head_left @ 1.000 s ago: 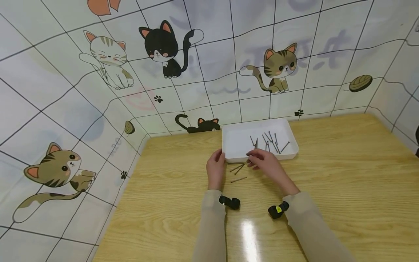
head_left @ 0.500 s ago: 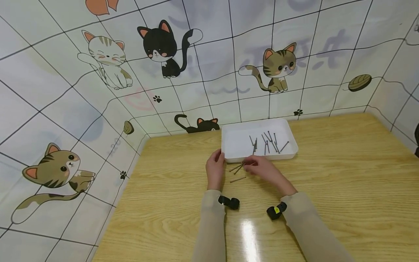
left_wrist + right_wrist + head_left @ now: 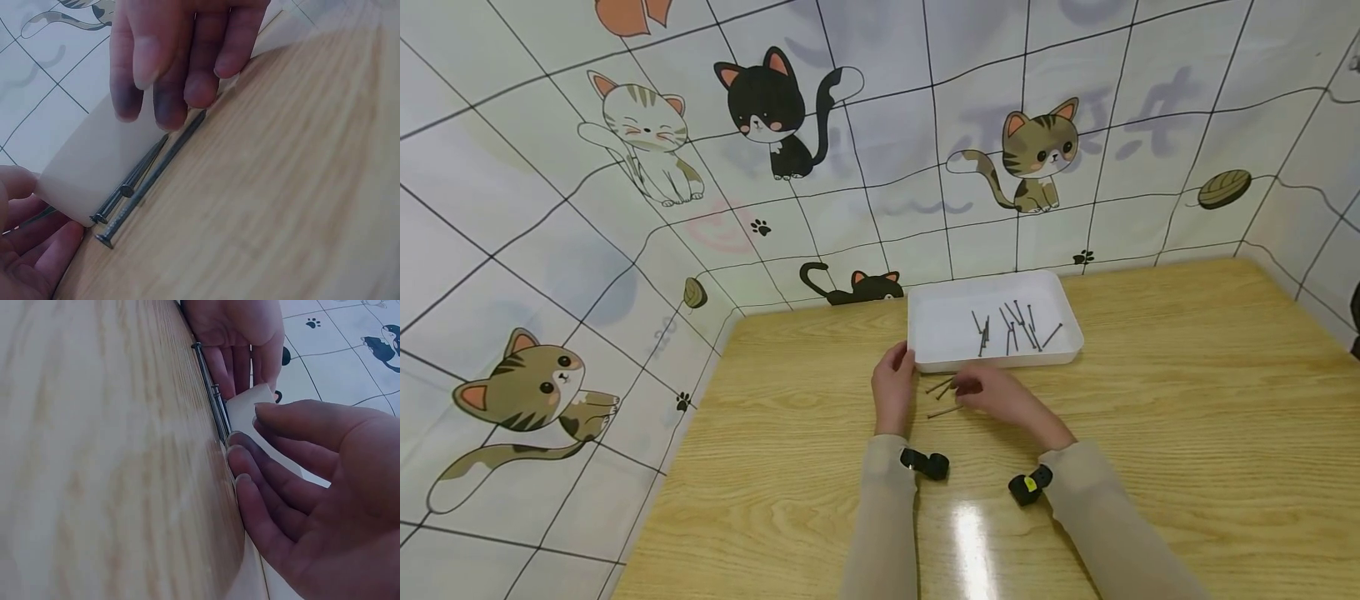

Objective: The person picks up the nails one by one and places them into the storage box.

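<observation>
A white tray (image 3: 940, 329) stands at the back of the table, with several nails (image 3: 1030, 325) strewn over its right half. My left hand (image 3: 893, 390) holds the tray's front left corner, thumb and fingers on either side of the wall. Three more nails (image 3: 153, 178) lie on the table just in front of the tray, heads toward the left hand. Over their pointed ends hovers my right hand (image 3: 992, 392), thumb and fingers spread apart with nothing between them. Its fingertips (image 3: 240, 456) are right at the nail tips in the right wrist view.
The wooden table (image 3: 775, 467) meets a wall covering (image 3: 895, 167) with printed cats close behind the tray. Each wrist wears a small black camera (image 3: 928, 463) on a strap.
My right hand has come away from the tray's front rim, moving down and slightly left to the loose nails. The left hand has stayed at the tray's corner.
</observation>
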`<move>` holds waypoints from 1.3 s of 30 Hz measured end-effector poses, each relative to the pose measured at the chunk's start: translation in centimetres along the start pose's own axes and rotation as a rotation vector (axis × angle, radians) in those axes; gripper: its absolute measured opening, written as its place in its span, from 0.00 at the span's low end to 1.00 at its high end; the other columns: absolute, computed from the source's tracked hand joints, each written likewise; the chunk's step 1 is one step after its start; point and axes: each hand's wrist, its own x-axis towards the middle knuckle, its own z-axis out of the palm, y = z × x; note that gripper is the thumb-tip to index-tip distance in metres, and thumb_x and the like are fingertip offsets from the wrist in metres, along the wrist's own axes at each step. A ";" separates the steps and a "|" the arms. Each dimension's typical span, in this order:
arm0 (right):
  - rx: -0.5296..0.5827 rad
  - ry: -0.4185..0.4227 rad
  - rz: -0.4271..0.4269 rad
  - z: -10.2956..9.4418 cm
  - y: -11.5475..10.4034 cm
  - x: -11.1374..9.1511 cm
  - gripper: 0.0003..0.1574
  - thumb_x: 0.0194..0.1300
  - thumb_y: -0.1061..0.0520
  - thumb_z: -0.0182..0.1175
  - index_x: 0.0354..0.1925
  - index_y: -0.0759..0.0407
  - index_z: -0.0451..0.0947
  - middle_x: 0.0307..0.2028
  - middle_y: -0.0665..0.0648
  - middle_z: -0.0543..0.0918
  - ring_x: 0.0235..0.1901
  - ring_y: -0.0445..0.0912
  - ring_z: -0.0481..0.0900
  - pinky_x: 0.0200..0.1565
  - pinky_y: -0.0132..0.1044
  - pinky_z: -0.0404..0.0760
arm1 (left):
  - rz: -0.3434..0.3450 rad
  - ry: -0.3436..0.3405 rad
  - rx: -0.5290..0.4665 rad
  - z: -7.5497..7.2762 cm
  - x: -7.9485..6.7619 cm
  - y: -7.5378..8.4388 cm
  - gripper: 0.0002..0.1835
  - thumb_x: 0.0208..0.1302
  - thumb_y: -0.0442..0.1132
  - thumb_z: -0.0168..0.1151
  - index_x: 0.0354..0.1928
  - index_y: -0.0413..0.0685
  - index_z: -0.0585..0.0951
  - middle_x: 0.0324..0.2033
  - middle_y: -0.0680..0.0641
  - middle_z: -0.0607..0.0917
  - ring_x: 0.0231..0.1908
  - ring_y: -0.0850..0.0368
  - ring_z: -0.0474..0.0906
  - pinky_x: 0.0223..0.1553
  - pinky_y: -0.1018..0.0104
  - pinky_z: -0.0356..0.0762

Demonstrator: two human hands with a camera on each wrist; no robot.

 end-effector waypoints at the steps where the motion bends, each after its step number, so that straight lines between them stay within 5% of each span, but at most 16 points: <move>1: -0.010 -0.006 0.010 0.1 -0.1 0.0 0.14 0.57 0.60 0.59 0.43 0.61 0.77 0.36 0.53 0.79 0.38 0.46 0.76 0.42 0.43 0.73 | 0.000 0.000 -0.002 0.0 0.0 0.0 0.18 0.62 0.48 0.54 0.52 0.51 0.77 0.44 0.57 0.79 0.48 0.62 0.72 0.49 0.63 0.69; 24: -0.271 -0.062 -0.013 1.7 -2.5 -0.5 0.09 0.52 0.63 0.59 0.32 0.53 0.81 0.33 0.48 0.80 0.32 0.42 0.76 0.36 0.40 0.73 | -0.011 -0.005 -0.025 0.0 0.0 0.0 0.17 0.62 0.47 0.54 0.51 0.52 0.78 0.44 0.57 0.80 0.47 0.63 0.72 0.48 0.63 0.69; 39: -0.347 -0.070 0.085 2.2 -3.3 -0.3 0.07 0.50 0.62 0.60 0.25 0.49 0.81 0.28 0.45 0.79 0.29 0.41 0.75 0.32 0.38 0.74 | -0.004 0.004 -0.011 0.0 0.0 0.0 0.17 0.62 0.47 0.54 0.51 0.51 0.78 0.44 0.57 0.80 0.47 0.63 0.72 0.49 0.63 0.69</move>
